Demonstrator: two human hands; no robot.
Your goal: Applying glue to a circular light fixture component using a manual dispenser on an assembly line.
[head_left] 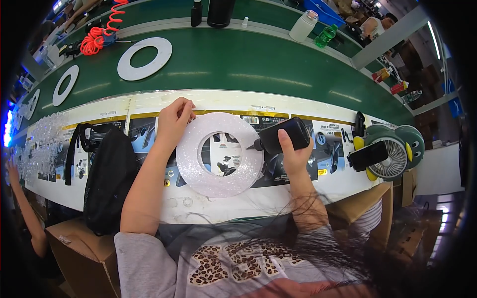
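Hair (392, 263) nearest us, bottle (285, 136) at ring (223, 187)

Our right hand (297, 151) wraps the black bottle, nozzle (255, 145) over the mid-frame ring. Our left hand (176, 116) curls beside the ring; whether holding anything, we can't tell. Dispensing seems in hand; next calls for steady aim.

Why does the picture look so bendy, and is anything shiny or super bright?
In the head view, the fisheye lens curves the green tabletop and leaves black corners; same head view: pale glare streaks the green, the white ring glitters, a light tube at upper right glows white; head view again: a blue glow washes out part of the left edge.
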